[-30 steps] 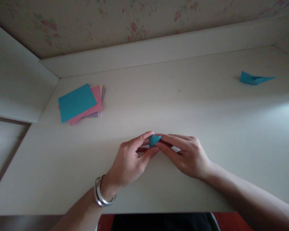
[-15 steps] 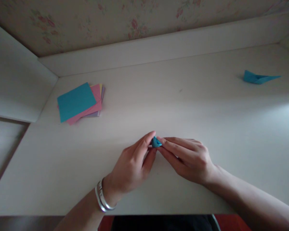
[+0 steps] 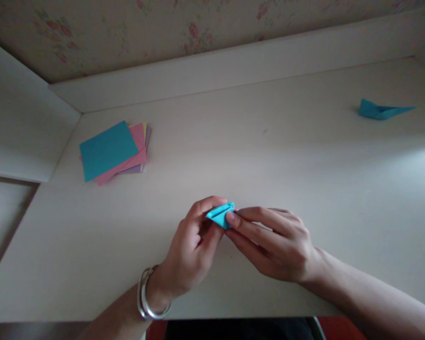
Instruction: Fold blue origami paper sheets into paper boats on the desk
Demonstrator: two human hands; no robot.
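A small folded teal paper piece point(image 3: 220, 214) is pinched between both my hands, just above the pale table point(image 3: 233, 141) near its front edge. My left hand point(image 3: 191, 250), with a silver bracelet at the wrist, curls its fingers round the piece's left side. My right hand point(image 3: 272, 241) presses thumb and forefinger on its right side. Much of the paper is hidden by my fingers.
A fanned stack of coloured paper sheets point(image 3: 111, 151), teal on top, lies at the back left. A finished teal paper boat point(image 3: 378, 110) rests at the far right. A raised ledge point(image 3: 233, 71) runs along the table's back under floral wallpaper.
The teal piece has been turned and spread, showing a wider flat triangular face. Both hands have drawn slightly toward me, fingers curling more tightly around it.
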